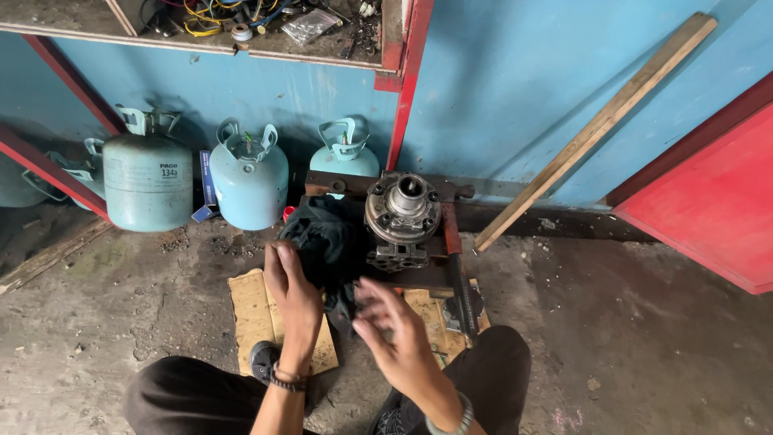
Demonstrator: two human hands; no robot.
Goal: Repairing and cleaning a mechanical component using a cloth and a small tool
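Head view: person crouches on concrete floor, knees over cardboard sheet.
Compressor: metal compressor body sits upright, hub up, clamped in a rusty bench vise.
Left hand: left hand lies flat, fingers together, touching dark rag beside the compressor.
Right hand: right hand blurred, fingers spread, holding nothing.
Technique: judgement — keep rag bunched; wipe toward the hub while the vise steadies the part.
Background: three pale blue refrigerant cylinders along the wall.

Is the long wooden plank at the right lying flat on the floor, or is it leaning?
Leaning. The wooden plank rises slanted, lower end on the floor, upper end against the blue wall.
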